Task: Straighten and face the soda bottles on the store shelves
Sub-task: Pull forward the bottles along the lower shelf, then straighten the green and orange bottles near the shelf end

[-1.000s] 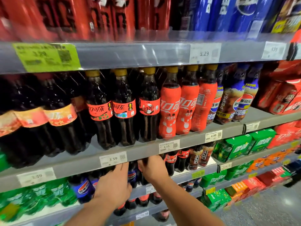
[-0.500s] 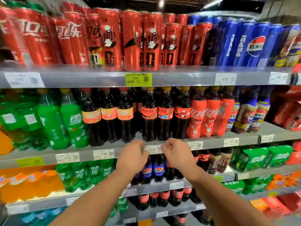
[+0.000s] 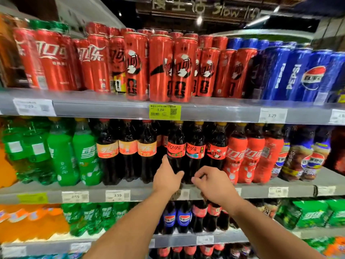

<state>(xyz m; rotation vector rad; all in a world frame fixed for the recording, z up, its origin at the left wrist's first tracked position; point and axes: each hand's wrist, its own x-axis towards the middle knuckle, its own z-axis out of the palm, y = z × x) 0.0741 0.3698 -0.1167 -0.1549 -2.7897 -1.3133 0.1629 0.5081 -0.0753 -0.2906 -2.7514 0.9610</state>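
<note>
Upright dark cola bottle, red label facing out, gripped low by the left hand, just left of the right hand.

Dark cola bottles, red labels (yellow caps)

Blue cans read PEPSI. A cola bottle reads 可口可乐. A yellow-green tag reads 3.29, a lower white tag 3.59 (others blurred). An overhead sign reads Slow.
</note>
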